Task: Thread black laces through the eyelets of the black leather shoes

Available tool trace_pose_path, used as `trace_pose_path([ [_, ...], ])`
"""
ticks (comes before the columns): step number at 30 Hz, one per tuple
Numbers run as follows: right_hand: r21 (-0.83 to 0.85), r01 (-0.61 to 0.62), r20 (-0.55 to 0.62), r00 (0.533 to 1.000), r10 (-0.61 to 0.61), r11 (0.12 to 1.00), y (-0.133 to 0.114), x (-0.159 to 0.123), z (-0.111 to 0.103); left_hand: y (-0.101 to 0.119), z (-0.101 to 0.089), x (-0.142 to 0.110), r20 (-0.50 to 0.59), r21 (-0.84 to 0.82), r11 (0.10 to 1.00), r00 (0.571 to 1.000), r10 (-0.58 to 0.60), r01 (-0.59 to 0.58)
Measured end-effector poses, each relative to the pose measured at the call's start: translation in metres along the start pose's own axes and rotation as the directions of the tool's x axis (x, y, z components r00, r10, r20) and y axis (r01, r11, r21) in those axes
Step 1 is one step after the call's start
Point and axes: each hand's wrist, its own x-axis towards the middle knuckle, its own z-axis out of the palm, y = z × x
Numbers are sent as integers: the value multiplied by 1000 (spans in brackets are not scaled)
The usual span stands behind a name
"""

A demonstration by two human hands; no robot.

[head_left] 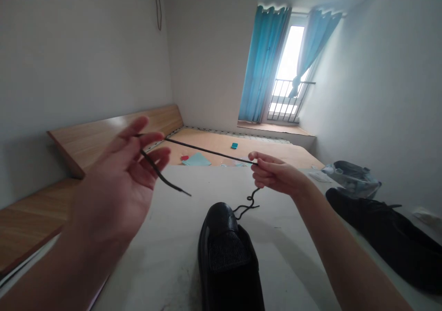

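Before far table edge (pixel 214 169), left hand (pixel 126 168) and right hand (pixel 272 173) pinch lace (pixel 210 151), seemingly straightening; next likely needs its tip (pixel 185 193) guided.

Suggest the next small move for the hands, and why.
Probably lower the dark lace toward the middle shoe: it's stretched between the left hand and right hand, a loose tail trails beyond each, and no lacing shows across that shoe's visible top.
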Motion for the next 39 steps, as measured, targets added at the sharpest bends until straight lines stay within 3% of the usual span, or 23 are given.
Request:
trace_pose_path([
  [5,-44,54,-288,956,-64,998,28,-15,-71,-9,-9,-8,117,235,972,993,-15,-13],
  [10,-119,104,-493,857,-150,987,47,-36,-106,-6,-31,-7,186,490,871,980,-75,-27],
  [13,-159,128,-569,798,-197,979,53,-46,-123,6,-45,9,26,413,904,994,110,-110],
  [15,-183,163,-605,759,-242,970,54,-49,-132,10,-43,18,-127,299,939,968,218,-172],
  [17,-211,220,-628,716,-304,953,54,-48,-137,8,-31,20,-171,230,952,955,242,-200],
  [18,-225,249,-632,698,-336,942,52,-46,-137,5,-23,18,-134,225,954,963,233,-199],
  [20,-254,292,-617,686,-387,922,46,-40,-131,-4,-5,8,-28,242,953,980,196,-184],
  [21,-265,297,-597,696,-398,917,42,-37,-125,-8,3,2,92,289,946,988,123,-145],
  [23,-284,275,-533,751,-390,919,32,-28,-108,-19,17,-15,262,404,902,964,50,-156],
  [24,-293,251,-489,790,-370,923,26,-24,-97,-24,22,-23,459,536,817,886,-72,-212],
  [25,-304,221,-438,832,-341,927,21,-20,-85,-29,26,-31,587,609,736,792,-167,-296],
  [27,-335,142,-319,913,-254,932,14,-13,-62,-40,29,-44,707,664,602,634,-313,-443],
  [28,-358,93,-257,947,-194,929,12,-10,-51,-44,30,-48,728,670,554,582,-361,-494],
  [30,-429,-8,-155,986,-65,903,14,-3,-31,-53,29,-53,736,676,502,529,-423,-539],
  [33,-576,-126,-118,991,71,807,24,7,-7,-61,28,-53,720,694,491,524,-455,-527],
  [36,-693,-196,-131,981,146,694,29,15,11,-67,30,-51,679,734,467,558,-477,-493],
  [39,-729,-195,-75,975,207,656,23,16,25,-72,34,-54,637,770,443,590,-496,-459],
])
